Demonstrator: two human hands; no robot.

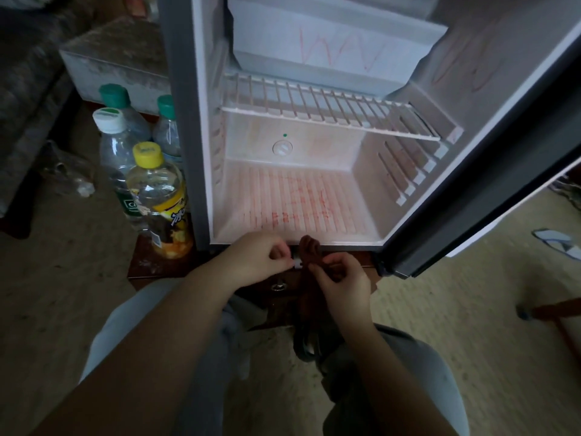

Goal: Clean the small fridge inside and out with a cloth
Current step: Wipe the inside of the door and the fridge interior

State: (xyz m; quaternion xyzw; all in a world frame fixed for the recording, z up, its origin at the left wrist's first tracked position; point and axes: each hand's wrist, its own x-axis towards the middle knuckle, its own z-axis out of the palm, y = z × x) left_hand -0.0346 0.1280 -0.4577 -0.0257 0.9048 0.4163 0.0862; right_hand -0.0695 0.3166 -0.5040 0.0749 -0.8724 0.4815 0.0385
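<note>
The small fridge (pixel 201 127) stands open on a low dark wooden stand, its white inside lit. Red scribbles mark its ribbed floor (pixel 298 202), the freezer flap (pixel 336 51) and the right wall. A wire shelf (pixel 330 111) spans the middle. Just below the fridge's front edge, my right hand (pixel 341 281) grips a dark brown cloth (pixel 309 247) that hangs down in front of the stand. My left hand (pixel 261 254) is curled beside it and pinches a small white piece at the cloth.
Several plastic bottles stand left of the fridge, one with a yellow cap (pixel 157 196). The open fridge door (pixel 490 196) juts out on the right. A crumpled clear bag (pixel 67 177) lies on the floor at left, a slipper (pixel 559 243) at right.
</note>
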